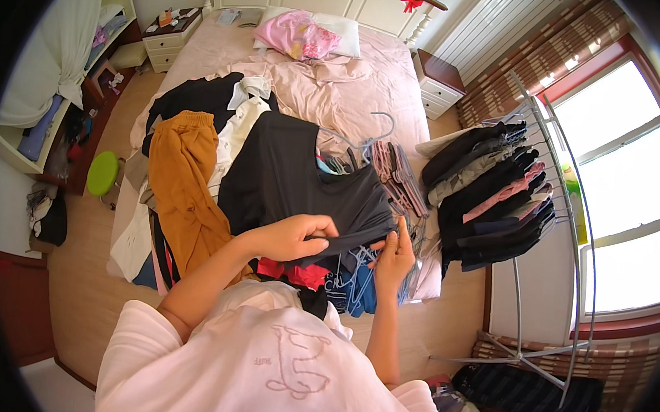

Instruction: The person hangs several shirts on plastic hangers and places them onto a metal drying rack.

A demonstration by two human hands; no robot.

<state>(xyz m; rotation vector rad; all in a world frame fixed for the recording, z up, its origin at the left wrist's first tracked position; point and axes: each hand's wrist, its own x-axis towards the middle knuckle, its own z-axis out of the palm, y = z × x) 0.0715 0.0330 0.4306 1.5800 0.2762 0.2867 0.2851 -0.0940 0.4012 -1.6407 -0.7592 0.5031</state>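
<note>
A dark grey top [287, 169] is spread in front of me over the clothes on the bed. My left hand [294, 238] grips the near edge of the top, thumb and curled fingers pinching the fabric. At its right corner my right hand [395, 258] pinches the same edge, with the index finger pointing up. A light blue-grey hanger [384, 131] shows at the neckline, its hook free above the cloth; its lower part is hidden by the top. Mustard trousers [183, 180] lie to the left, beside a white shirt [238, 127] and a black garment [197, 101].
Bundled pink hangers [394, 176] lie right of the top, and blue hangers [359, 281] lie near the bed's front edge. A metal drying rack [565, 164] with hung clothes [489, 204] stands at the right. A green stool [103, 173] is at the left.
</note>
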